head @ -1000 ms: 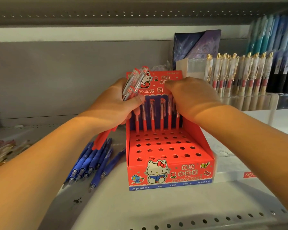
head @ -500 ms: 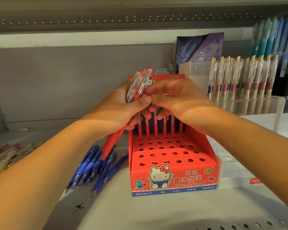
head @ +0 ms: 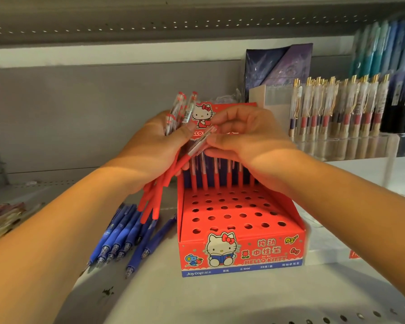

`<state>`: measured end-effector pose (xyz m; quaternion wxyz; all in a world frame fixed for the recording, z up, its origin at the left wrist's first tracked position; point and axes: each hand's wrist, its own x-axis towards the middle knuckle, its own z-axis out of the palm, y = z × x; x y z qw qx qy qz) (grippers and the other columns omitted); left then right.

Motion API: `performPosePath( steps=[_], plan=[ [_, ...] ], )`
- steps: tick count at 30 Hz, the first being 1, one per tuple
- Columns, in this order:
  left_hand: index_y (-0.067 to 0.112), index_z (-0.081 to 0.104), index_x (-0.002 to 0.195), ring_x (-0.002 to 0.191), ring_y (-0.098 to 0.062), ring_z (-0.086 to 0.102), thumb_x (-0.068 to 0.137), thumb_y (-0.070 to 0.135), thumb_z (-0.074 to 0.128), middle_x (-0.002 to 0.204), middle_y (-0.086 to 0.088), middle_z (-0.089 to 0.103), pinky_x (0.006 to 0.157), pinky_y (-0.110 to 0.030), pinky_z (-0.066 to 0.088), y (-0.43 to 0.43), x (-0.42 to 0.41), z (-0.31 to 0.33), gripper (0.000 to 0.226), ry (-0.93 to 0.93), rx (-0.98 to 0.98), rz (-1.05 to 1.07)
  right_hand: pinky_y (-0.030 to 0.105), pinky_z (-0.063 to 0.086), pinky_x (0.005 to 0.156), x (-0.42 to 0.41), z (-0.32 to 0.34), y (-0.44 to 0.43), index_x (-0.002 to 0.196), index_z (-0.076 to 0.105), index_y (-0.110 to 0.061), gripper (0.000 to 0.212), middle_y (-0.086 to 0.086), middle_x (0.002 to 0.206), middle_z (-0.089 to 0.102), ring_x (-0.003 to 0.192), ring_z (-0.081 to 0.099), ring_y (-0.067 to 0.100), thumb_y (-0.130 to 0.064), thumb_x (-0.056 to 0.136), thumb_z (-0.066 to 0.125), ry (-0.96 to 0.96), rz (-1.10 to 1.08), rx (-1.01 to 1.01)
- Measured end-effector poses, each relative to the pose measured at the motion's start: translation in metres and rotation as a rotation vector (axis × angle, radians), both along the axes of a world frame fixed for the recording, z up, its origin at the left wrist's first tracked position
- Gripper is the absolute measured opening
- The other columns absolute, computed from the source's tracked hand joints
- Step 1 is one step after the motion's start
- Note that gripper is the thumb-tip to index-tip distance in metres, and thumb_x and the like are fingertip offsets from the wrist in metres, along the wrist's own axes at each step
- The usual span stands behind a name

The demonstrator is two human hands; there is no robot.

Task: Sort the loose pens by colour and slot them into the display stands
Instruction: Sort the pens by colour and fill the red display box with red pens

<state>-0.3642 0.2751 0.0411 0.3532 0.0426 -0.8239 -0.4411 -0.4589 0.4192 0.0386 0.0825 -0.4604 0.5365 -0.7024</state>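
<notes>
A red cardboard display stand [head: 241, 251] with a cartoon cat and rows of round holes sits on the shelf. Several red pens [head: 216, 181] stand in its back row. My left hand [head: 154, 148] grips a bundle of red pens [head: 157, 195], clear tops up, just left of the stand. My right hand [head: 246, 139] pinches one red pen [head: 200, 142] by its clear upper end, slanted, beside the bundle above the back row. Several blue pens [head: 126, 239] lie loose on the shelf left of the stand.
A clear rack of gold-clipped pens [head: 341, 108] stands at the right, with teal and blue pens [head: 388, 43] above it. A dark purple packet [head: 278, 69] leans behind the stand. More loose pens [head: 2, 218] lie at the far left. The upper shelf [head: 150, 22] overhangs.
My right hand left the stand's back row, came across to the bundle in my left hand and now pinches one red pen out of it.
</notes>
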Motion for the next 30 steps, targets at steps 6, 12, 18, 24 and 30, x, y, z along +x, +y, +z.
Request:
performPosePath(
  steps=[6, 12, 18, 24, 30],
  plan=[
    [0.027, 0.055, 0.086, 0.043, -0.010, 0.058, 0.100, 0.035, 0.054, 0.061, 0.006, 0.068, 0.041, -0.026, 0.047, -0.011, -0.001, 0.004, 0.016, 0.061, -0.059, 0.239, 0.036, 0.062, 0.067, -0.008, 0.007, 0.002, 0.091, 0.058, -0.010, 0.021, 0.011, 0.087, 0.062, 0.070, 0.071, 0.017, 0.011, 0.090, 0.060, -0.138, -0.129, -0.173],
    [0.029, 0.053, 0.086, 0.039, -0.008, 0.049, 0.100, 0.033, 0.052, 0.072, 0.000, 0.067, 0.039, -0.027, 0.039, -0.015, -0.001, 0.006, 0.015, 0.066, -0.139, 0.280, 0.031, 0.062, 0.063, -0.020, 0.008, 0.002, 0.089, 0.060, -0.016, 0.030, 0.003, 0.088, 0.062, 0.069, 0.071, 0.013, 0.014, 0.088, 0.060, 0.037, -0.313, -0.129],
    [0.028, 0.054, 0.089, 0.035, -0.003, 0.046, 0.101, 0.034, 0.051, 0.071, 0.002, 0.067, 0.043, -0.026, 0.036, -0.009, 0.001, 0.006, 0.014, 0.035, -0.195, 0.268, 0.026, 0.059, 0.068, -0.020, -0.008, -0.007, 0.085, 0.053, -0.034, 0.042, -0.008, 0.085, 0.060, 0.070, 0.062, 0.010, 0.006, 0.086, 0.066, 0.391, -0.411, 0.022],
    [0.027, 0.055, 0.091, 0.036, -0.005, 0.047, 0.101, 0.037, 0.051, 0.076, 0.001, 0.068, 0.038, -0.023, 0.037, -0.006, 0.003, 0.007, 0.014, 0.008, -0.206, 0.258, 0.040, 0.062, 0.068, -0.022, -0.007, -0.006, 0.082, 0.058, -0.032, 0.040, -0.006, 0.087, 0.061, 0.080, 0.068, 0.027, 0.007, 0.084, 0.068, 0.381, -0.374, 0.022],
    [0.027, 0.056, 0.092, 0.038, -0.005, 0.049, 0.100, 0.036, 0.053, 0.072, 0.003, 0.068, 0.034, -0.019, 0.037, -0.005, 0.003, 0.006, 0.013, 0.014, -0.175, 0.241, 0.035, 0.062, 0.068, -0.025, -0.015, -0.013, 0.083, 0.062, -0.031, 0.043, -0.003, 0.086, 0.065, 0.080, 0.070, 0.025, 0.012, 0.084, 0.063, 0.411, -0.269, 0.130]
  ],
)
